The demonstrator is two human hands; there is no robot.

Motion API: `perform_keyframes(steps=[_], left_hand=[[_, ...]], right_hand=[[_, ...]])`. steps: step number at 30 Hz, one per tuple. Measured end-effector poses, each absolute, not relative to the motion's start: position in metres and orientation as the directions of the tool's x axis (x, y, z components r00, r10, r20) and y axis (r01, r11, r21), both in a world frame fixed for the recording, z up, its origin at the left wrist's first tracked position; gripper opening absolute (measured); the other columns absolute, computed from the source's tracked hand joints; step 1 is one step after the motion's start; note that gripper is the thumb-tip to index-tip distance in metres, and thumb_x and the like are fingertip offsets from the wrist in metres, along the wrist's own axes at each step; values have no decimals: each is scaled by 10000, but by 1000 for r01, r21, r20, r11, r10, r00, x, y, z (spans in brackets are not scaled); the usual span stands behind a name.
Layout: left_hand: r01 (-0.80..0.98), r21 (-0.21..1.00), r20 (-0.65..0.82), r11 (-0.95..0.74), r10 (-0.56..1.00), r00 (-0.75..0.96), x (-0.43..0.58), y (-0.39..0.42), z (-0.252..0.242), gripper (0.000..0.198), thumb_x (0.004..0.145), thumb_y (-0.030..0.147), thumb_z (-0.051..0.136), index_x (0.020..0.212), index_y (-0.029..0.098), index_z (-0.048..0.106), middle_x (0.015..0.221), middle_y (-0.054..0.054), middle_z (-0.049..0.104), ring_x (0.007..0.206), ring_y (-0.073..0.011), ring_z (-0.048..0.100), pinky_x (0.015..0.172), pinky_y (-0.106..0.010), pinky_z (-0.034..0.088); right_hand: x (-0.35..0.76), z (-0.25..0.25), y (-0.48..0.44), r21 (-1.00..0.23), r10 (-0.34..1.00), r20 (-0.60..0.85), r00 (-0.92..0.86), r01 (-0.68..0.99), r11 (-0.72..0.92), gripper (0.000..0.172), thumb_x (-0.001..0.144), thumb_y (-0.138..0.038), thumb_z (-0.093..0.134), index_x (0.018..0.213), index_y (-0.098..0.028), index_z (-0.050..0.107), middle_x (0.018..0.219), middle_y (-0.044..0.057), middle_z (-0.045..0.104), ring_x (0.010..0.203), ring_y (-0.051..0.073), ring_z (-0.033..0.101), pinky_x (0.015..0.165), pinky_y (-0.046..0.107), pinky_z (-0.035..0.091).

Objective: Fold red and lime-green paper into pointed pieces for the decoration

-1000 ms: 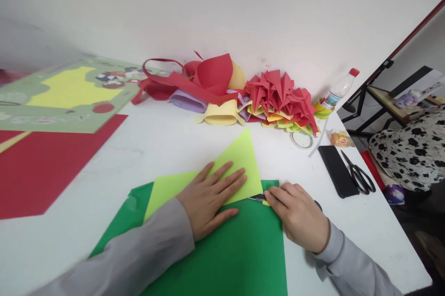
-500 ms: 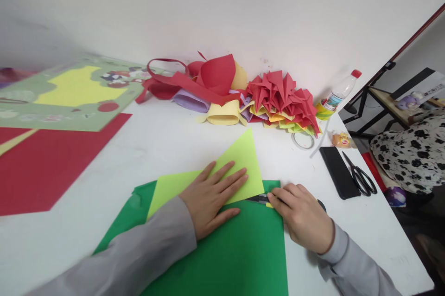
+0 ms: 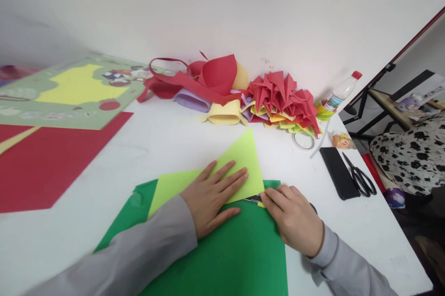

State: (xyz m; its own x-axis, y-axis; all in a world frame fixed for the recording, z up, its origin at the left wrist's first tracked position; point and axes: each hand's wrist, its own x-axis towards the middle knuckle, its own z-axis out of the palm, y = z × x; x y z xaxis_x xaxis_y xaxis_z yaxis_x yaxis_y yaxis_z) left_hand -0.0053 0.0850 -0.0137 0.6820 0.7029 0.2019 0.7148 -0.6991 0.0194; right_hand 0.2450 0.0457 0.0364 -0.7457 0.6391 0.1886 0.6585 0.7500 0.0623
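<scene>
My left hand [image 3: 213, 196] lies flat with fingers spread on a folded light-green paper triangle [image 3: 243, 157], pinning it down. That paper rests on a large dark-green sheet [image 3: 236, 254] on the white table [image 3: 167, 143]. At the triangle's lower right edge my right hand [image 3: 295, 219] is closed around a utility knife [image 3: 257, 200] with a yellow and black handle. The blade tip sits against the paper's edge; most of the knife is hidden under the hand.
A heap of folded red, yellow and purple paper [image 3: 274, 96] lies by the wall. A tape roll [image 3: 302, 140], a black phone [image 3: 339, 171], scissors [image 3: 359, 177] and a bottle [image 3: 339, 92] are at the right. A red sheet [image 3: 48, 161] and a printed board [image 3: 73, 92] lie left.
My right hand has slid the knife a little to the left along the light-green paper's lower edge. My left hand has stayed flat in the same place.
</scene>
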Motion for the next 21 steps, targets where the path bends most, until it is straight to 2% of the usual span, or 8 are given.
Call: perform_keyframes(steps=[9,13,21], left_hand=[[723,35,186,-690,715,674,-5,85,-15,699,921,655,202,1487,245,232,1503,-17,395,1423,-269,237,1150,-476,13],[724,45,185,-689,718,671,-5,85,-14,697,921,659,190,1484,252,246,1498,-16,403,1421,-269,247,1151,-473,6],[715,93,192,-693,717,670,-4,85,-13,738,906,680,224,1495,237,200,1519,-25,365,1435,-275,215,1163,-468,19]], right_hand=[[248,42,45,75,613,187,-767,634,770,427,808,-48,546,1235,-48,553,1089,158,615,884,251,498,710,390,409],[250,41,45,72,621,192,-760,642,763,399,845,-55,499,1237,-101,560,1082,146,622,898,247,498,710,385,410],[255,40,46,58,643,192,-742,662,747,404,853,-37,431,1227,-97,572,1139,145,622,947,257,486,744,395,414]])
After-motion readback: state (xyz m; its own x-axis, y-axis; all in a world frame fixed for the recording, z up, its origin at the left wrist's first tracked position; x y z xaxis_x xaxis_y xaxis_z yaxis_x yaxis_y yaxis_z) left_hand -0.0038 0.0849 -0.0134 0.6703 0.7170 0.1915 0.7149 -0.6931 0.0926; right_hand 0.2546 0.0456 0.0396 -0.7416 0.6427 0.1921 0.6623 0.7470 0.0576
